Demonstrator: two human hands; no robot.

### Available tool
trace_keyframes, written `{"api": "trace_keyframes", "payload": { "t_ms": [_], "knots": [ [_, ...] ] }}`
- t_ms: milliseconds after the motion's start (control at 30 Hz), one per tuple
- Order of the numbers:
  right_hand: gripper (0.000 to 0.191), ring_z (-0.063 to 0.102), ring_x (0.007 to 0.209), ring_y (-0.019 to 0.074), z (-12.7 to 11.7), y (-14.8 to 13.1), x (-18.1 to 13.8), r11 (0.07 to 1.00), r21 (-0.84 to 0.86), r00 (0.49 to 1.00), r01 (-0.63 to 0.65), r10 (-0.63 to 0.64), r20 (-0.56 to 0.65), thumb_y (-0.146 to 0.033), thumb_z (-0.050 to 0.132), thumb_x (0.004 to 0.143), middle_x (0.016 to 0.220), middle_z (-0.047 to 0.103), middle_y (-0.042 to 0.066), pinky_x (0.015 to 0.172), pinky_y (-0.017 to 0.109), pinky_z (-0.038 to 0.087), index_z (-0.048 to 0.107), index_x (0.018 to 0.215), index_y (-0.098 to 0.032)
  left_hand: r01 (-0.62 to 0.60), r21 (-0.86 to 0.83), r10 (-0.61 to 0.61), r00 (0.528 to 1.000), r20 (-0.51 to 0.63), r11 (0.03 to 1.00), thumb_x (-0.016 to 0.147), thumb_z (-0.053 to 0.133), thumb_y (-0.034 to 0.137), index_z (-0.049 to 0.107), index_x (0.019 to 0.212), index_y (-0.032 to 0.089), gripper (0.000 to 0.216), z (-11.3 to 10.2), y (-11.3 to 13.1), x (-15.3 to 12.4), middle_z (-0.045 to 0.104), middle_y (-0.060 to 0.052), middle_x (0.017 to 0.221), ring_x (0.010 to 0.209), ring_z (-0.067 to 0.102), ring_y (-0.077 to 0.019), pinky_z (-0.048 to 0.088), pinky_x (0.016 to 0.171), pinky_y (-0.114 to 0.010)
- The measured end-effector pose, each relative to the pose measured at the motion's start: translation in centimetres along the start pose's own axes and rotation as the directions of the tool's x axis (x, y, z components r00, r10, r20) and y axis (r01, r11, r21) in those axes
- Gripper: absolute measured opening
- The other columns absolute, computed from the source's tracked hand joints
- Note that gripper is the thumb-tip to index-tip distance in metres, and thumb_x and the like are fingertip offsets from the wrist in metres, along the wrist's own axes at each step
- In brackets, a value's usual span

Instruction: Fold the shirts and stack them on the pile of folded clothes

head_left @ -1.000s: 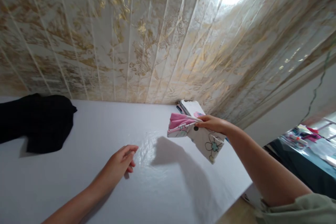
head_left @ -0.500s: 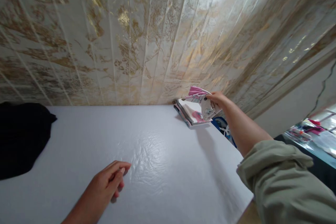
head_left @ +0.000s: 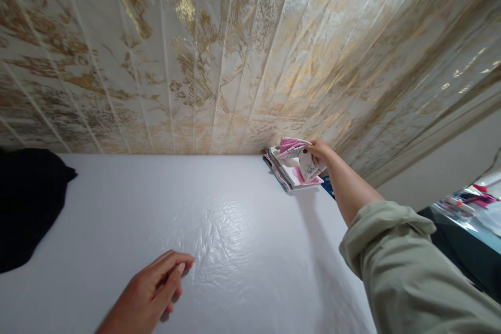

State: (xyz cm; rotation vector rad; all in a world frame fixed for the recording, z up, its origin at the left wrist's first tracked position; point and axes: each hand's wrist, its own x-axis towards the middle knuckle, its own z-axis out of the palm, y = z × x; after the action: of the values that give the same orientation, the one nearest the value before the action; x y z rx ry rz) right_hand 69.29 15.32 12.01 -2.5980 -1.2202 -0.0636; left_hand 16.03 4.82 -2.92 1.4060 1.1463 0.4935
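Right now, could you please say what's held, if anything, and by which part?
Right hand: folded patterned cloth, by its upper edge. Left hand: nothing visible.

You work at a white-topped table [head_left: 136, 209] in what looks like a room at home: gold-patterned covering [head_left: 195, 62] along its far edge, folded cloths [head_left: 278, 171] at the far right corner, a cluttered desk [head_left: 450, 230] beyond the right edge.

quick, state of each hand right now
Left hand: fingers loosely closed, nothing visible in it.
Right hand: closed, holding a folded flower-patterned cloth by its edge.
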Motion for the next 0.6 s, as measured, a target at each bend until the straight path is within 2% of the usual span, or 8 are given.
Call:
{"api": "trace_keyframes", "payload": {
  "t_ms": [167,300,433,600],
  "knots": [
    [0.019,0.065,0.084,0.0204,2.4,0.6,-0.4,0.992,-0.120,0.999,0.042,-0.041,0.011,-0.023,0.059,0.078,0.086,0.072,0.008,0.069,0.024,0.044,0.072,0.091,-0.017,0.006,-0.011,-0.005,1.000,0.003,1.000,0.067,0.054,0.072,0.066,0.089,0.022,0.056,0.0,-0.2,0.1,0.062,-0.001,0.066,0.057,0.057,-0.0155,0.047,0.046,-0.023],
    [0.023,0.064,0.092,0.0231,2.6,0.7,-0.6,0.986,-0.163,0.999,0.043,-0.046,-0.012,-0.030,0.059,0.078,0.097,0.071,0.011,0.073,0.027,0.044,0.072,0.094,-0.019,0.019,0.007,-0.019,1.000,0.003,1.000,0.066,0.054,0.073,0.066,0.088,0.022,0.057,0.0,-0.3,0.2,0.060,0.000,0.061,0.051,0.053,-0.0136,0.045,0.045,-0.022],
    [0.028,0.062,0.088,0.0229,2.2,0.9,-0.5,0.987,-0.145,0.997,0.066,-0.070,-0.023,-0.040,0.055,0.083,0.093,0.071,0.012,0.072,0.028,0.044,0.071,0.089,-0.018,0.030,0.008,-0.030,1.000,0.003,1.000,0.066,0.054,0.073,0.066,0.089,0.022,0.058,0.0,-0.4,0.3,0.060,0.000,0.061,0.049,0.051,-0.0128,0.045,0.045,-0.022],
    [0.032,0.057,0.073,0.0174,1.7,2.5,-0.3,0.992,-0.049,0.993,0.119,-0.119,0.005,-0.040,0.052,0.086,0.073,0.067,0.005,0.064,0.023,0.041,0.070,0.078,-0.015,0.003,0.012,-0.003,1.000,0.019,1.000,0.070,0.053,0.073,0.067,0.093,0.022,0.058,-0.1,-1.5,0.7,0.061,0.000,0.064,0.050,0.051,-0.0129,0.046,0.046,-0.022]
  ]
}}
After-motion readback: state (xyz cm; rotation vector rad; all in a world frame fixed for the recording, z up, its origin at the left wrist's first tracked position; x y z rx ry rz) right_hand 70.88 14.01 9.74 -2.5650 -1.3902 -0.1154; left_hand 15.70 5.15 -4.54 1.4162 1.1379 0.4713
